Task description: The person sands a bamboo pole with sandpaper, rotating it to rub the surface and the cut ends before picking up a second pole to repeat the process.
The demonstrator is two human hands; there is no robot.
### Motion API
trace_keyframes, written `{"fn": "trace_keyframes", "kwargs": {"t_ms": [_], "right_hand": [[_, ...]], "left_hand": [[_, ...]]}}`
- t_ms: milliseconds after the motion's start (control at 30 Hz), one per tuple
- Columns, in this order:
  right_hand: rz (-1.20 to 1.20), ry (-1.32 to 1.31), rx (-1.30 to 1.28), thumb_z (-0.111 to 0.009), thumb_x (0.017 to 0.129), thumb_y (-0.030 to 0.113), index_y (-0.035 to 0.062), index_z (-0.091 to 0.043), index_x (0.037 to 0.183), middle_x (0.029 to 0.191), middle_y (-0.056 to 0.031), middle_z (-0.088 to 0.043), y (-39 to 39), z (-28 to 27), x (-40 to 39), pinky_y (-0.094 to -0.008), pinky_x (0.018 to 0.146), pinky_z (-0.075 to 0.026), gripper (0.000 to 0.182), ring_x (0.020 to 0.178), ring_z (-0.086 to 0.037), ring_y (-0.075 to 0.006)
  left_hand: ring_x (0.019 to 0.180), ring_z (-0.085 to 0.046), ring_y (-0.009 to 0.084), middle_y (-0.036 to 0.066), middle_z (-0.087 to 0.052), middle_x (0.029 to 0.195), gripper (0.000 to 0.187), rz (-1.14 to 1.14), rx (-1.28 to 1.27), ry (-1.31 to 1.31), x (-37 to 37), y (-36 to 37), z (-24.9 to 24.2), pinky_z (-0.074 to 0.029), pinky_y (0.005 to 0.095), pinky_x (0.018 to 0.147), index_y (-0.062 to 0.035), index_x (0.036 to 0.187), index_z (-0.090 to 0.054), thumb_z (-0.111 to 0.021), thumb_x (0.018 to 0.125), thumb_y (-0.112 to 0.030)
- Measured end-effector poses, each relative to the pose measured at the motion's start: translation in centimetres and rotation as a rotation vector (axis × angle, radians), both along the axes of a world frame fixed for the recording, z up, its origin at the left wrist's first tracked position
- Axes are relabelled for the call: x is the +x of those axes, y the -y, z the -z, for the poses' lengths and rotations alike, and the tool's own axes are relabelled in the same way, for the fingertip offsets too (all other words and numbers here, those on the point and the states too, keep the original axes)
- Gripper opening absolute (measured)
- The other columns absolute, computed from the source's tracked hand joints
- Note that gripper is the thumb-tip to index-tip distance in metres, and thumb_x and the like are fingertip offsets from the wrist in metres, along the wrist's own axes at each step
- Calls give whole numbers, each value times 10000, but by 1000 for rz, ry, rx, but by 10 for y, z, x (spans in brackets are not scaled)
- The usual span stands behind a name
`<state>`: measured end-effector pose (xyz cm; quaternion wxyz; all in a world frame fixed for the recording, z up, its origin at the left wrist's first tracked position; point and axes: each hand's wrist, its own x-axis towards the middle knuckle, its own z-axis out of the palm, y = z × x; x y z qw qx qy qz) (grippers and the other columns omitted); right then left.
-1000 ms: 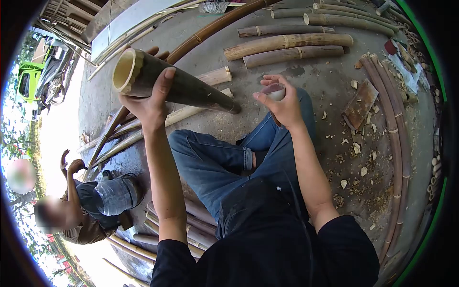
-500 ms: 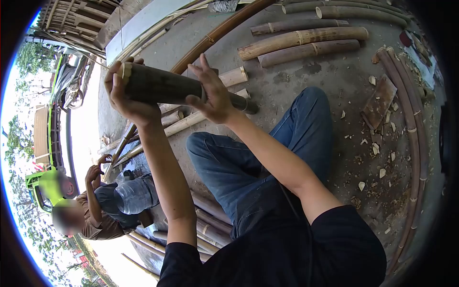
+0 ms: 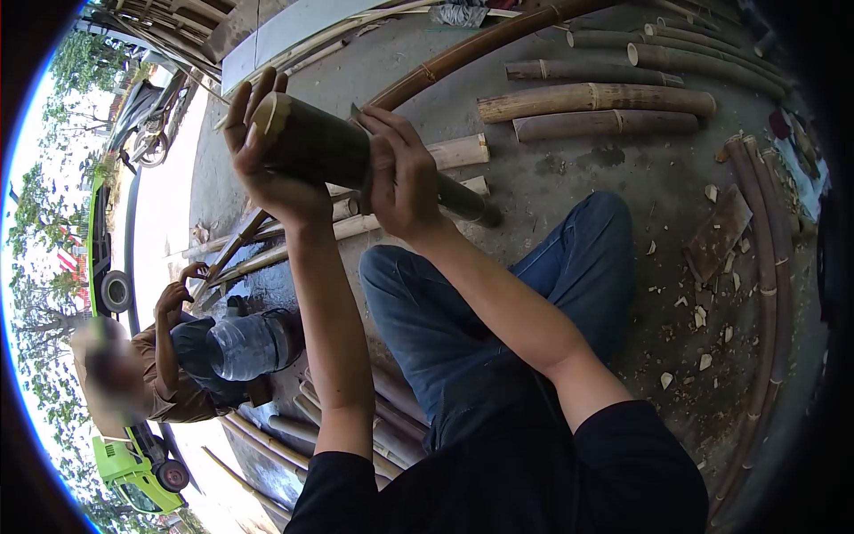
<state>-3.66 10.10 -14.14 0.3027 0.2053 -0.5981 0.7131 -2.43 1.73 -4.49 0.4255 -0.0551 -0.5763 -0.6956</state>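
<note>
A thick dark bamboo tube (image 3: 320,142) is raised at a slant before me, its pale cut end tilted toward the upper left. My left hand (image 3: 271,173) holds it near that end, with the palm beneath and the fingers behind. Farther along, my right hand (image 3: 402,173) is closed against its side, with the fingers pressed together. Something thin and dark shows at the right fingertips; I cannot make out what it is. Past this hand, the tube's lower part (image 3: 467,203) slopes toward the floor beyond my knees.
Cut bamboo pieces (image 3: 596,98) lie on the concrete ahead. Long poles (image 3: 767,267) and a flat rusty plate (image 3: 719,233) lie among chips at right. A brown pole (image 3: 471,49) slants at the top. Another person (image 3: 178,356) sits at left by a clear plastic jug (image 3: 245,347).
My right hand has gone from spread fingers to closed against the tube. The tube's cut end now faces me more. The view has shifted, moving the surroundings in the frame.
</note>
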Motion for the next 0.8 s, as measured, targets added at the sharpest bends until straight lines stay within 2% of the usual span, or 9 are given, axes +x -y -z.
{"fn": "trace_keyframes", "kwargs": {"t_ms": [133, 167, 233, 333, 400, 467, 667, 700, 800], "right_hand": [[-181, 555, 222, -274, 1139, 395, -17, -680, 1128, 989, -123, -717, -29, 180, 11, -372, 863, -532, 579, 938, -683, -223], [-193, 542, 222, -274, 1139, 395, -17, -680, 1128, 989, -123, -717, -28, 154, 8, -372, 863, -532, 579, 938, -683, -223], [-377, 528, 88, -258, 1115, 361, 50, -692, 1085, 939, -173, -728, -29, 87, 7, -443, 860, -532, 535, 916, -706, -389], [-363, 187, -64, -363, 1106, 348, 45, -655, 1045, 818, -206, -691, -16, -72, -2, -468, 712, -530, 425, 830, -706, -416], [-301, 52, 42, -415, 1086, 319, 38, -660, 1000, 776, -193, -673, -15, -134, -9, -489, 717, -513, 383, 773, -687, -412], [-154, -116, 116, -447, 1069, 316, 45, -667, 985, 790, -180, -674, -5, -133, -12, -488, 750, -505, 359, 786, -680, -397], [-8, -430, 55, -533, 1012, 310, 80, -694, 991, 948, -132, -681, -23, -102, 3, -469, 907, -460, 281, 950, -644, -344], [45, -450, 45, -528, 1014, 311, 76, -697, 1007, 959, -129, -685, -26, -101, 3, -467, 916, -460, 290, 958, -640, -349], [132, -480, 74, -504, 1031, 327, 60, -694, 1092, 1050, -138, -689, -39, -99, 2, -471, 967, -450, 334, 1031, -631, -360]], "left_hand": [[1340, -569, 392, 293, -609, 1387, 634, -88, -101, -18, 1, 11, 6, -430, 465, 1162, 45, 1431, -459, -399, 899, -295], [1345, -565, 390, 293, -608, 1390, 654, -30, -120, -27, 0, 11, 7, -417, 461, 1171, 47, 1432, -461, -415, 889, -315], [1407, -491, 419, 319, -563, 1433, 736, 73, -142, -9, -2, 6, 7, -318, 494, 1225, 47, 1464, -455, -367, 905, -423], [1366, -533, 307, 237, -504, 1524, 727, 239, -63, 2, 2, -8, -1, -406, 395, 1161, 20, 1501, -420, -533, 900, -373], [1383, -510, 290, 202, -429, 1576, 735, 43, -191, 99, 4, -8, 7, -412, 389, 1157, -2, 1561, -356, -544, 978, -409], [1424, -461, 285, 182, -402, 1593, 752, -43, -536, -54, 9, -10, -3, -376, 411, 1184, -25, 1599, -305, -525, 1025, -459], [1454, -422, 280, 181, -370, 1612, 813, 223, -27, -129, 16, -48, -2, -328, 420, 1208, -40, 1623, -261, -534, 1011, -501], [1467, -400, 281, 191, -333, 1630, 802, 447, 14, -242, 0, -27, 21, -306, 427, 1214, -55, 1620, -265, -526, 1008, -502], [1455, -412, 283, 197, -336, 1627, 804, 328, -182, -102, 3, -30, 16, -316, 426, 1208, -56, 1616, -268, -525, 1003, -509]]}}
